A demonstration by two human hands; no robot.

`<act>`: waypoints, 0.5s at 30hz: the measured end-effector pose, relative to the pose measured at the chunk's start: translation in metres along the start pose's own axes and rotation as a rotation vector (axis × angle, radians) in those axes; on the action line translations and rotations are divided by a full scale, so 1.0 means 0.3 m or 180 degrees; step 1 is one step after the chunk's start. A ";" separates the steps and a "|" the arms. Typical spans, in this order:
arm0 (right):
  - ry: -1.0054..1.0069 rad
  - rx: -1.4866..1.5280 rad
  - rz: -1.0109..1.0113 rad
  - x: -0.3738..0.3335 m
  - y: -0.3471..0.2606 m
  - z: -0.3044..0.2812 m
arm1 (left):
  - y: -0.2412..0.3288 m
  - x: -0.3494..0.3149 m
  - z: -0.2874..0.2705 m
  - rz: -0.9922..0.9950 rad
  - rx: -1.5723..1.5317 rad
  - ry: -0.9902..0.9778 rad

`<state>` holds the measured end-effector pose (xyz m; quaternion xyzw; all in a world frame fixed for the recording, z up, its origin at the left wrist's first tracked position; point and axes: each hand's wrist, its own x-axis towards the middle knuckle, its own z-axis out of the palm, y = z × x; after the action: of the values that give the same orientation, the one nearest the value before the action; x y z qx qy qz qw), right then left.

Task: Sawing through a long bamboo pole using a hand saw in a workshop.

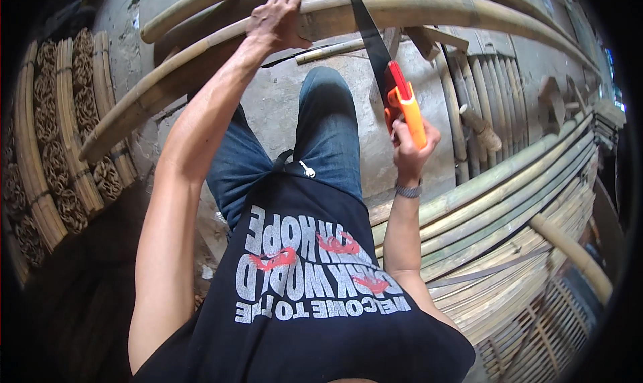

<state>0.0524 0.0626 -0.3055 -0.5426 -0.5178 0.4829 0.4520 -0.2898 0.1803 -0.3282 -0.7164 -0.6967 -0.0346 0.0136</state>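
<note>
A thick, pale bamboo pole (429, 9) runs across in front of me, from the lower left up over to the far right. My left hand (274, 22) is closed over it, fingers on its far side and thumb stretched along its near side. To the right of that hand, a hand saw (410, 111) with an orange and red handle is gripped in my right hand (413, 144). Its dark blade (370, 34) points away from me and crosses the pole; whether the teeth have entered the bamboo I cannot tell.
Another bamboo pole (194, 8) lies beyond the first. Bundled strips and curled pieces (63, 121) stand at the left. Long bamboo poles (495, 175) and split slats (495, 282) are stacked at the right. A short bamboo piece (481, 128) lies near the right stack.
</note>
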 end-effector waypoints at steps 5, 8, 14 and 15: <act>-0.0235 -0.0055 -0.0334 -0.050 0.084 0.037 | 0.023 -0.009 -0.044 0.0073 -0.0025 0.0039; -0.0165 -0.0325 -0.0457 -0.076 0.007 0.057 | 0.021 -0.014 -0.034 0.0002 0.0029 0.0066; -0.0324 -0.0236 0.0216 -0.058 -0.121 0.026 | 0.007 -0.012 0.000 0.0013 -0.0001 0.0125; -0.0386 -0.0258 0.0228 -0.047 -0.145 0.024 | 0.004 -0.015 0.012 0.0005 0.0011 0.0183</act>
<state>0.0400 0.0508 -0.2626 -0.5483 -0.5436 0.5094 0.3799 -0.2887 0.1761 -0.3322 -0.7156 -0.6955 -0.0539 0.0350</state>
